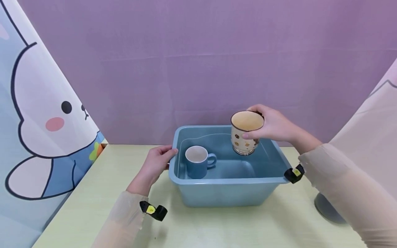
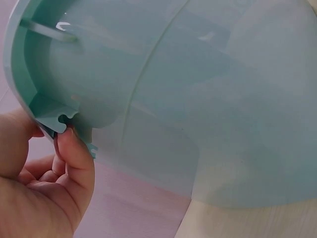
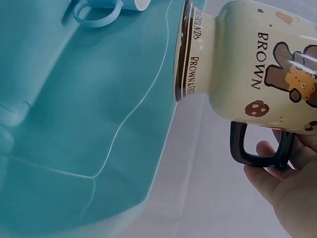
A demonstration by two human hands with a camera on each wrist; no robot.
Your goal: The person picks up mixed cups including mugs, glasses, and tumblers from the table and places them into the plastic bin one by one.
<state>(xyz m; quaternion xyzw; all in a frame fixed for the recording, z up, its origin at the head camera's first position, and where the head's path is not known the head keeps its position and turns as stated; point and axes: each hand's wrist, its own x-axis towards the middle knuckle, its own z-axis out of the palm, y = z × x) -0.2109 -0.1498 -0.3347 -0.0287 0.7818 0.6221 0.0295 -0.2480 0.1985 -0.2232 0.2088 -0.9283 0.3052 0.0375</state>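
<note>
Cloth-screened tabletop booth, purple cloth (image 1: 186,62) behind, cartoon-printed cloth (image 1: 40,113) at left, pale table (image 1: 90,206)

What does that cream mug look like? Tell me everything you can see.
The cream mug looks glossy, perhaps ceramic, with a dark rim, a narrower foot and a dark squared handle. It carries a brown bear picture, cookie motifs and lettering, including BROWN. Its mouth faces up, showing a pale yellow inside. The right hand grips it, apparently above the blue tub.
</note>
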